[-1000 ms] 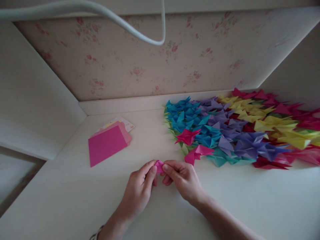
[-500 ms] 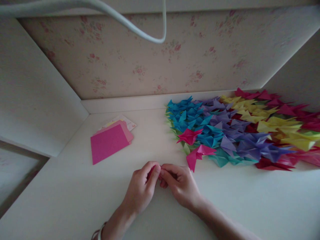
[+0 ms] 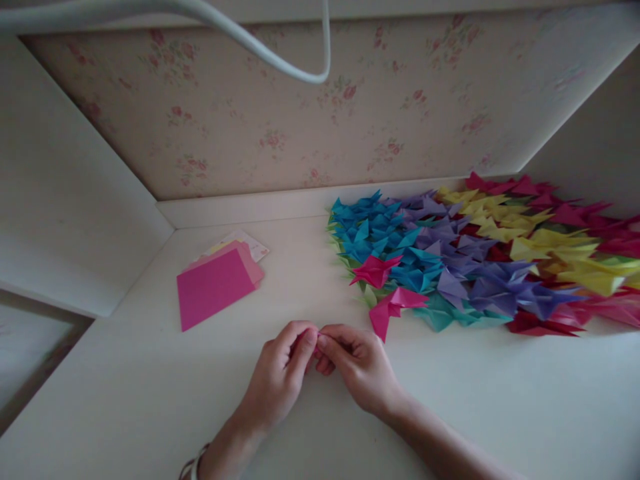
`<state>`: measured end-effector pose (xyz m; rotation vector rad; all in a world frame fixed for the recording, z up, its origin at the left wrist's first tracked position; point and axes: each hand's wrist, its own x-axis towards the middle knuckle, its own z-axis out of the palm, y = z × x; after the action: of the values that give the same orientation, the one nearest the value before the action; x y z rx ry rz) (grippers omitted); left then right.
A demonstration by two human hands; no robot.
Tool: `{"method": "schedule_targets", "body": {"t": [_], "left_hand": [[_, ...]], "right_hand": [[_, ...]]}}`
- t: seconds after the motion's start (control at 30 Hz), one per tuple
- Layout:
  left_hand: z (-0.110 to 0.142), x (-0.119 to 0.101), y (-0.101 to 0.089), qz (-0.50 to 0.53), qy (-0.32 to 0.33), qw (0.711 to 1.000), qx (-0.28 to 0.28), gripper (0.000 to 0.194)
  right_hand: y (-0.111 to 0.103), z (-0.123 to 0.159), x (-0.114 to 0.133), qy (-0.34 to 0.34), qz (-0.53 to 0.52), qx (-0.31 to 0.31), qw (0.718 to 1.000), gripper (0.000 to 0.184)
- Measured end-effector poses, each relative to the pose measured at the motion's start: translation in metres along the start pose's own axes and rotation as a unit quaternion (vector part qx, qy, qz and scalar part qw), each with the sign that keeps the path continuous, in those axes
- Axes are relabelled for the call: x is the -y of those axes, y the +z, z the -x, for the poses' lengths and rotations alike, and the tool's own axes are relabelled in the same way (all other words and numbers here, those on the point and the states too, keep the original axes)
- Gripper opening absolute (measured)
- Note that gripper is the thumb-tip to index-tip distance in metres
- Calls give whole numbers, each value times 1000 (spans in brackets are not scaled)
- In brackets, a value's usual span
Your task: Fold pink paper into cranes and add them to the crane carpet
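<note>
Between my fingertips is a small piece of folded pink paper [image 3: 318, 339], mostly covered by the fingers. My left hand [image 3: 285, 363] pinches it between thumb and curled forefinger. From the other side, my right hand [image 3: 357, 363] closes thumb and fingers on the same paper, and the two sets of fingertips meet. Just beyond the right hand lies a pink origami crane [image 3: 395, 308], with a second pink crane [image 3: 376, 271] behind it. How the held paper is folded cannot be made out.
Rows of folded paper cranes [image 3: 450, 247] in blue, purple, yellow and red cover the table's right side. A stack of paper sheets, magenta [image 3: 215, 290] on top, lies at left. A white cable [image 3: 260, 50] hangs above, before the flowered wall [image 3: 300, 127].
My fingertips have drawn together over the pink paper, which showed plainly a second ago and is now almost hidden. The cranes and sheets have stayed in place.
</note>
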<state>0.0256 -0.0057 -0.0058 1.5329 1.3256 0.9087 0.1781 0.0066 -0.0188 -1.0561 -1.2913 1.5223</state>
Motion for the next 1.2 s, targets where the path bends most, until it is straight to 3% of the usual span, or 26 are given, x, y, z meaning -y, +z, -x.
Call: {"method": "schedule_targets", "body": {"t": [0.13,0.33,0.47,0.63,0.87,1.2], "left_hand": [[1,-3,0,58,-40,997,34,31],[3,-1,2,140,-71,987,33,34],[2,-3,2,189,-96,975,68,35],[2,-5,3,175,-91,978,74,37],[12,0,3,93,-72,992,37,58],[6,0,5,78,-79,994,-10,48]], "right_hand": [[-4,-3,3,-8,-20,-27,999,33],[-3,-2,2,2,-18,-24,1000,34],[-4,-3,4,8,-46,-7,999,35],[-7,-4,9,17,-58,41,997,35],[-6,-3,4,40,-122,-9,992,50],[-3,-1,2,-7,-105,-12,994,29]]}}
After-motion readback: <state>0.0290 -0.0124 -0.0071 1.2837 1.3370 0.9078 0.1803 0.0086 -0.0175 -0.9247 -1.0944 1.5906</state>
